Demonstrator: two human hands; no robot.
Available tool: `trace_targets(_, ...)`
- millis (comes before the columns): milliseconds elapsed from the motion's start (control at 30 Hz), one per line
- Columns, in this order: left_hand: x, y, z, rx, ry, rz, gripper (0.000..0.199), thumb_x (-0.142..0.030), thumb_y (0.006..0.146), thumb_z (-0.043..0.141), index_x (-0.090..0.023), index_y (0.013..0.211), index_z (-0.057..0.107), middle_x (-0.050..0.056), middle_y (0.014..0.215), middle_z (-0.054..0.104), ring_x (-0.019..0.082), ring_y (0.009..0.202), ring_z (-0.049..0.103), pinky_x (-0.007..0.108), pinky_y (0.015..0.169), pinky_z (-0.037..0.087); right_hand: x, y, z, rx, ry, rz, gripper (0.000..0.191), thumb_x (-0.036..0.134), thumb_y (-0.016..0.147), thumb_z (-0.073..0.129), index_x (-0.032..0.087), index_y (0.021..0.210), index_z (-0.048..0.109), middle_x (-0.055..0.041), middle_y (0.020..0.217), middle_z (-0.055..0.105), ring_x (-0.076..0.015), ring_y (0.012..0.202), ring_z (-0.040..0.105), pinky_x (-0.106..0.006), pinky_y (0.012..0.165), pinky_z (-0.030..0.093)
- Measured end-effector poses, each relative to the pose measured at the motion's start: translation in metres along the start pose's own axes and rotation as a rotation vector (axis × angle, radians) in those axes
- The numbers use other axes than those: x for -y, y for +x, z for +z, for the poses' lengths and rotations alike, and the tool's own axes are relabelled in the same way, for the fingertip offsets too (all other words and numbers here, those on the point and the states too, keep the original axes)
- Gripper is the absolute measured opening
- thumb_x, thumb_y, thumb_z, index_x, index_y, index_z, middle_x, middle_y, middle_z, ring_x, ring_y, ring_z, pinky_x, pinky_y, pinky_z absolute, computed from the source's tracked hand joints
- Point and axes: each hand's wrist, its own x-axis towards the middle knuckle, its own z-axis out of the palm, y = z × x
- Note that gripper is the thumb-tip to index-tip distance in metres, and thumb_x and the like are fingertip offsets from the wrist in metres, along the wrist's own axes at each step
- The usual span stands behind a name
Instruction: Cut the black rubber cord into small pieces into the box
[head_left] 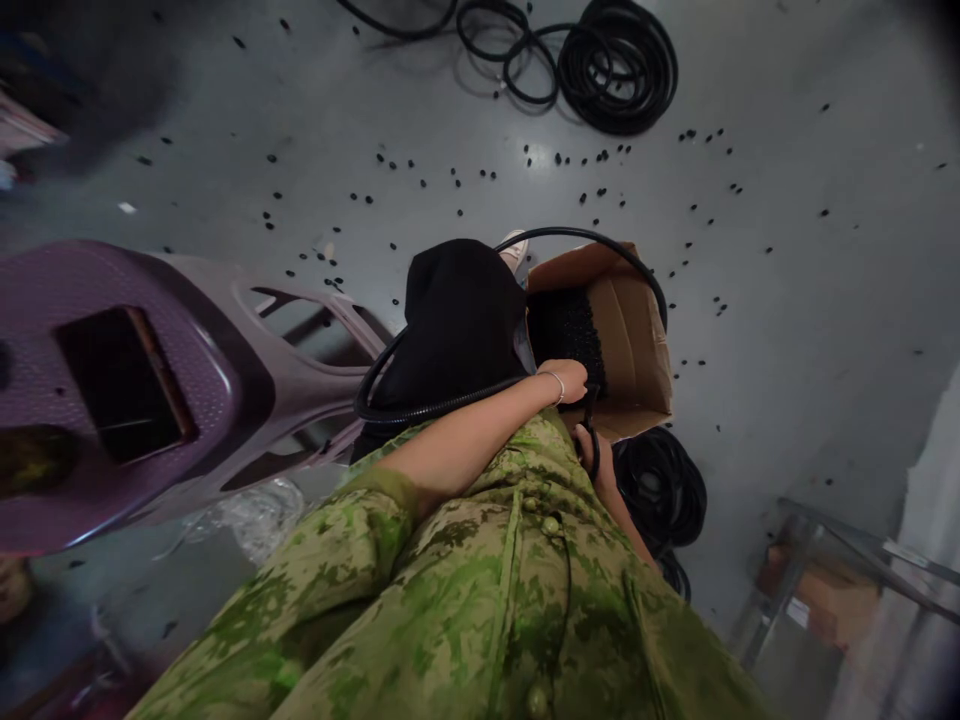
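My left hand (564, 380), a bracelet at its wrist, is closed at the near side of an open cardboard box (634, 340). What its fingers hold is hidden. Just below it, my right hand (587, 450) is wrapped round a black corrugated hose (595, 455), beside the box's near flap. More of this kind of ribbed hose (427, 412) runs over my lap, and a stretch of it arches above the box's far edge. Many small black pieces (559, 325) fill the bottom of the box.
A purple plastic stool (217, 375) stands at left with a phone (124, 385) on it. Coiled black hoses lie on the floor, one coil (619, 70) ahead and another (660, 485) right of me. Small black pieces are scattered around. A metal frame (862, 540) is at lower right.
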Motion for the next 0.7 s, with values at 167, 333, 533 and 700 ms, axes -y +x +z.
trace_targets(167,0.0,0.002,0.002,0.042,0.069,0.051,0.04,-0.034,0.096,0.046,-0.02,0.125,0.07,0.01,0.131,0.068,0.024,0.12,0.062,0.032,0.098,0.05,0.0,0.002,0.003,-0.028,0.015,0.022,0.059,0.077,0.077,0.039,0.021,0.065,0.053,-0.0076,0.064,0.061,-0.0216,0.065,0.054,-0.033,0.064,0.043)
trace_targets(333,0.001,0.003,0.005,0.054,0.073,0.05,0.04,-0.033,0.096,0.046,-0.019,0.124,0.071,0.012,0.129,0.068,0.026,0.119,0.063,0.033,0.097,0.051,-0.006,0.004,0.007,-0.046,0.011,0.014,0.06,0.08,0.077,0.037,0.024,0.063,0.052,-0.0056,0.063,0.061,-0.0218,0.066,0.054,-0.032,0.063,0.044)
trace_targets(533,0.001,0.002,0.004,0.051,0.081,0.017,0.039,-0.034,0.096,0.047,-0.016,0.121,0.071,0.016,0.128,0.068,0.028,0.118,0.063,0.035,0.095,0.052,-0.014,0.012,0.017,-0.132,-0.065,0.005,0.061,0.081,0.076,0.035,0.024,0.058,0.048,-0.0036,0.057,0.055,-0.0193,0.062,0.05,-0.031,0.062,0.042)
trace_targets(700,-0.021,-0.021,0.011,-0.08,0.191,0.014,0.037,-0.014,0.094,0.046,-0.01,0.124,0.068,0.023,0.125,0.066,0.03,0.115,0.063,0.038,0.09,0.051,-0.021,0.017,0.02,-0.172,-0.096,0.009,0.062,0.079,0.077,0.036,0.023,0.058,0.053,-0.0038,0.057,0.055,-0.0202,0.064,0.052,-0.031,0.062,0.042)
